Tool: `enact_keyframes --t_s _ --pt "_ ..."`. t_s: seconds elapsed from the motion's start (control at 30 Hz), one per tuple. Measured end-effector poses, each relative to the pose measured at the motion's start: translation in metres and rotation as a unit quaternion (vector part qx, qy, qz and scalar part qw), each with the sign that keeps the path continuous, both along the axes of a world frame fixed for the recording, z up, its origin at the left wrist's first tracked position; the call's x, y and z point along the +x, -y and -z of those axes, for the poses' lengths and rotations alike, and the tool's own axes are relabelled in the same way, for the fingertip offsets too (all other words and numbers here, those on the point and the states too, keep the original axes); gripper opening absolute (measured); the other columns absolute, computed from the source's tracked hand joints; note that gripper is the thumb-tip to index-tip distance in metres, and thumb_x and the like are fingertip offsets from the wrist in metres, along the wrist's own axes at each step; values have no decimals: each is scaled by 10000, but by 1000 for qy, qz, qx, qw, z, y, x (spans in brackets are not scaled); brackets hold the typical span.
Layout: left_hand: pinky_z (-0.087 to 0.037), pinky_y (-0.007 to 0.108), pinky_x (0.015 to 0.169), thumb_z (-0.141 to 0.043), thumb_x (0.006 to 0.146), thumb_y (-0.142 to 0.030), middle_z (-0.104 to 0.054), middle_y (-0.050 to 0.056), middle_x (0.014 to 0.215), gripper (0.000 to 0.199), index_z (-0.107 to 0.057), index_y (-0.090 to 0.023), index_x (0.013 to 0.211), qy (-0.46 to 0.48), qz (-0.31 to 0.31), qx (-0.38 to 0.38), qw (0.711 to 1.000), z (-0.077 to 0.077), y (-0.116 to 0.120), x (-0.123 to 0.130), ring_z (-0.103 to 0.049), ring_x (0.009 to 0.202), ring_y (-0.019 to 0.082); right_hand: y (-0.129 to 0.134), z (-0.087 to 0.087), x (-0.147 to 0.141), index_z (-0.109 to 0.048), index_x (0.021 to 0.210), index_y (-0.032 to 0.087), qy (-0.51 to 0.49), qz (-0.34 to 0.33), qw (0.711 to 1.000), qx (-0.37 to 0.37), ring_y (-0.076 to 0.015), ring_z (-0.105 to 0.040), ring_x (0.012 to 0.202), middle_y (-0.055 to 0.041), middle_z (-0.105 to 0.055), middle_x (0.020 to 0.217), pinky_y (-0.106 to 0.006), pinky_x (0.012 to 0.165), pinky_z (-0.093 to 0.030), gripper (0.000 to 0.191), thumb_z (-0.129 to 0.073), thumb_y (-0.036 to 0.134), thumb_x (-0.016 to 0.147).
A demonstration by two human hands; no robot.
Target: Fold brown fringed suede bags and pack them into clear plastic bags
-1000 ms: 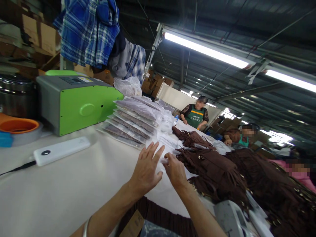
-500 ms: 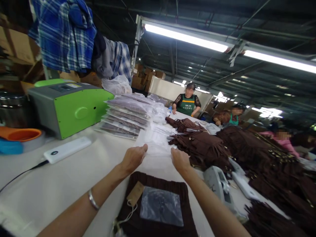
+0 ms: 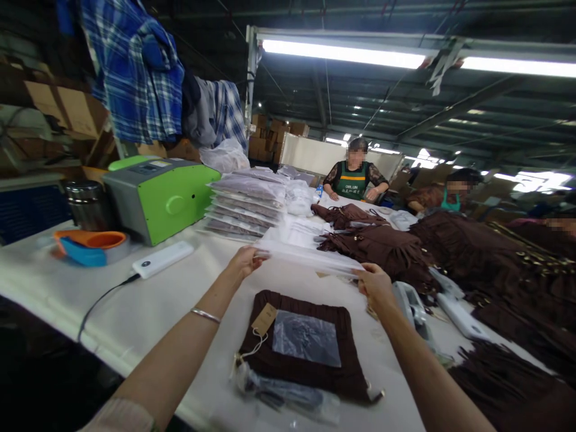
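Stretched between my two hands is a thin translucent plastic bag (image 3: 310, 257), lifted over the table. My left hand (image 3: 246, 263) pinches its left end, and my right hand (image 3: 374, 284) grips the right end. Below them a dark brown fabric bag (image 3: 306, 375) lies flat. On top of it rest a tan paper tag (image 3: 264, 318) on a white cord and a small clear plastic packet (image 3: 306, 338). Another clear plastic piece (image 3: 288, 393) lies along its near edge, its contents hard to make out.
Packed plastic bags (image 3: 245, 204) are stacked behind, beside a green and grey machine (image 3: 175, 204). At left lie a white power bank (image 3: 162, 259) and tape rolls (image 3: 92, 246). Brown fringed bags (image 3: 378, 249) and a tape dispenser (image 3: 410, 306) stand right. A co-worker (image 3: 355, 174) is across the table.
My hands have moved apart, drawing the translucent bag up off the pile and stretching it between them. The view has shifted, showing more of the table's left edge and of the brown bag.
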State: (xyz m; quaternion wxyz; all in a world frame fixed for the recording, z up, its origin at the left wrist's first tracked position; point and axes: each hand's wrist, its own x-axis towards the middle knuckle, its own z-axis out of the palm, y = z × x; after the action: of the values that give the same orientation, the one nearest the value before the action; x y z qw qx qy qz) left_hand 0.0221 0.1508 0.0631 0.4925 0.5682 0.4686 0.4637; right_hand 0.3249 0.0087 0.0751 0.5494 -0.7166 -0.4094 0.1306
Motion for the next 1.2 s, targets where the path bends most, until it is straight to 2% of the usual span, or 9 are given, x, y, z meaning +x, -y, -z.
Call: enact_keyframes --t_s 0.2,0.33,0.5,0.6,0.67,0.77,0.93,1.1,1.2 --pt "-506 185 592 -624 734 -164 -525 -53 658 113 -535 -178 802 188 29 27 981 -38 -7 16 -519 552 57 -4 -32 8 -440 729 244 -242 -79 960 117 -86 -564 535 79 -550 621 -200 493 -485 280 -683 227 591" --pt "-465 192 577 -655 749 -334 -517 -58 650 183 -558 -179 758 168 61 68 982 -30 3 10 -475 554 73 7 -28 12 -467 733 238 -323 -133 927 135 -131 -659 663 62 -612 672 -297 692 -570 374 -792 247 547" --pt "-455 307 786 -659 744 -378 -602 5 650 258 -598 -179 592 -47 169 136 975 14 8 0 -553 735 182 15 28 28 -379 620 232 -187 -114 975 -46 -126 -564 538 79 -494 568 -227 494 -447 474 -831 315 502" --pt "-396 379 933 -528 839 -350 -659 59 763 241 -636 -198 686 -339 233 251 877 42 4 -2 -580 895 230 13 67 44 -392 588 222 -52 -139 981 -122 -84 -407 509 94 -387 544 -204 477 -334 423 -798 331 545" --pt "-413 386 915 -439 892 -352 -673 90 825 288 -642 -194 764 -437 229 251 833 57 4 -4 -590 900 242 11 83 50 -398 578 221 -6 -159 974 -159 -89 -370 521 90 -372 547 -212 491 -307 391 -769 344 556" --pt "-454 321 839 -347 937 -384 -683 78 886 349 -640 -207 866 -408 225 172 868 67 10 -10 -605 859 225 11 89 47 -412 566 229 29 -174 960 -216 -113 -381 530 74 -392 529 -225 496 -302 318 -708 343 580" --pt "-469 281 819 -367 924 -469 -690 25 855 372 -648 -230 873 -309 245 57 917 63 26 -23 -606 823 218 19 89 41 -422 575 243 -5 -188 945 -268 -132 -389 521 60 -404 520 -230 477 -309 248 -649 335 617" --pt "-444 351 967 -451 875 -521 -699 40 1020 378 -661 -236 1008 -240 225 -70 942 65 40 -28 -606 1000 267 34 105 47 -466 640 244 -154 -198 914 -317 -116 -332 482 71 -360 527 -227 447 -283 378 -727 518 631" --pt "-408 395 1035 -500 839 -566 -690 44 1067 452 -652 -221 1089 -226 157 -153 949 74 53 -33 -579 1096 295 49 109 45 -476 680 241 -276 -161 901 -292 -112 -377 498 59 -431 557 -218 465 -325 431 -766 554 620"
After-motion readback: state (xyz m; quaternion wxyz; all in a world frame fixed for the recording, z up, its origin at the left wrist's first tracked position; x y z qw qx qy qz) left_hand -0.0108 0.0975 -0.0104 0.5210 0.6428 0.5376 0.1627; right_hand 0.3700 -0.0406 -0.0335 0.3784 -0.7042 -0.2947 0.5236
